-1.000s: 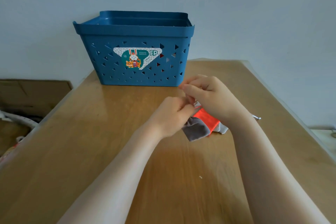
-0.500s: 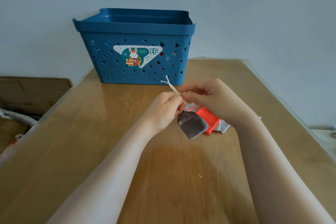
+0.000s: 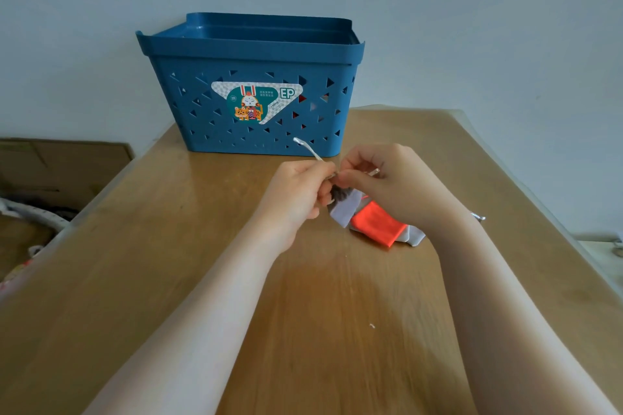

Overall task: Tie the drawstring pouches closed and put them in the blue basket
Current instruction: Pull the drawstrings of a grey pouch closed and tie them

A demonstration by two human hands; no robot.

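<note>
Head view: I see left hand (image 3: 296, 190) pinching pale drawstring (image 3: 308, 149), right hand (image 3: 387, 185) pinching neck of small grey fabric pouch (image 3: 344, 210), lifted off wooden worktop (image 3: 168, 263) near blue perforated plastic basket (image 3: 256, 84). Pouch looks light, limp; I judge cords best grip point.

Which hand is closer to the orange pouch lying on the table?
The right hand. It hovers right above the orange pouch, its wrist over it. The left hand is off to the pouch's left, gripping the drawstring.

Wooden table (image 3: 168, 280), pale wall (image 3: 472, 27)
</note>
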